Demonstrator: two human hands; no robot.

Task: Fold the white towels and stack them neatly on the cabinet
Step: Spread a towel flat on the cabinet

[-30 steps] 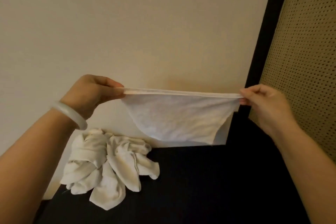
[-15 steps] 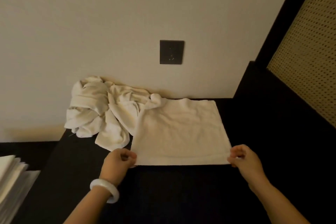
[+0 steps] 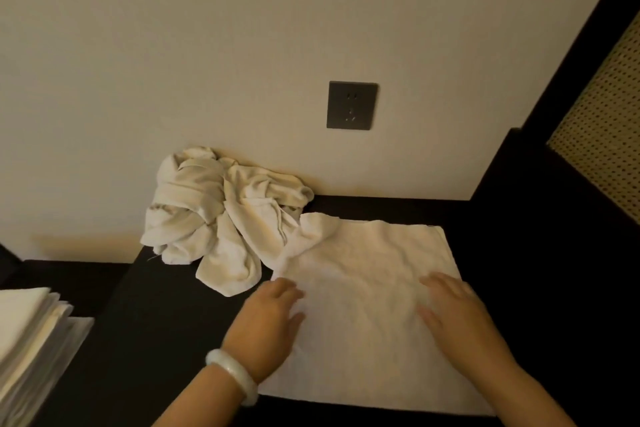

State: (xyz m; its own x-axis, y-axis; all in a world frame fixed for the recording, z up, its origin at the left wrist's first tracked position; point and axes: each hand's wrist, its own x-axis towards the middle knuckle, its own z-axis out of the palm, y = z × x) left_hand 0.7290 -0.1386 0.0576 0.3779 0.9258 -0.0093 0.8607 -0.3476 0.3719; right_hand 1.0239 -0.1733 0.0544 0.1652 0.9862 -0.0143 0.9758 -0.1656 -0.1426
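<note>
The white towel (image 3: 367, 274) lies spread flat on the dark top of the cabinet (image 3: 173, 340), towards its right side. Its far left corner is rumpled up against the heap of towels (image 3: 221, 215), which sits at the far left by the wall. Both hands lie on the towel palms down with fingers straight, gripping nothing. The left hand (image 3: 266, 326) (a pale bracelet (image 3: 232, 374) on its wrist) rests over the towel's left edge, half on cloth and half on the cabinet. The right hand (image 3: 453, 312) presses flat on the right part, fingers slightly spread. Held so, the hands seem meant to smooth the cloth and pin it square before a fold, since a flat sheet gives straighter edges. The towel reaches beyond both hands, far and near. The heap looks kept aside to await its turn. A pale stack (image 3: 27, 329) shows at the near left, too unclear to name.
</note>
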